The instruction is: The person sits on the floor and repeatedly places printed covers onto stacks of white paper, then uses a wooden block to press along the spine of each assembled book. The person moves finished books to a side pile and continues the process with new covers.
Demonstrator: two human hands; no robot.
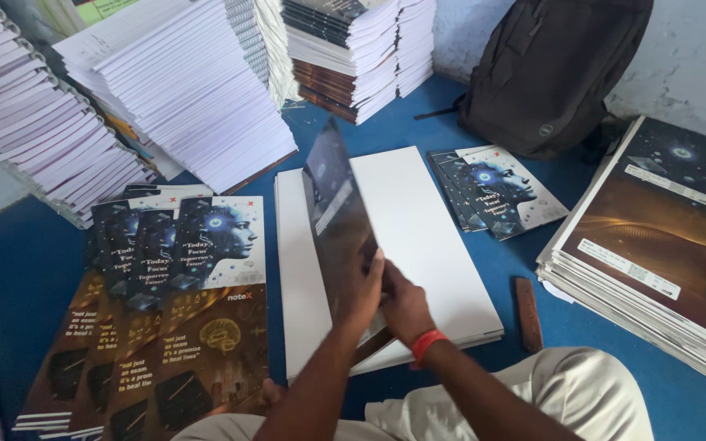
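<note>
Hands: I see my left hand [363, 287] and right hand [403, 304] pressed together on the lower edge of a dark glossy printed cover sheet [335, 214], fingers closed on it; a red band sits on the right wrist.
Cover sheet: it stands tilted up on edge, rising away from my grip over the white paper block [418, 237] lying flat just beyond my knees.
Left stack: fanned dark printed covers [165, 310] with a pale blue head picture above and brown artwork below lie beside the block, near my left knee.
Right stack: a tall flat pile of large dark-and-brown cover sheets [655, 245] with white label strips lies well apart to my right.
Small items: a brown wooden stick [528, 314] lies on the floor between block and right pile; a small fan of folded covers [496, 189] lies behind it.
Surface: blue floor mat [10, 278].
Far: leaning stacks of white-edged notebooks [181, 90], a black backpack [553, 73] against a pale wall.
</note>
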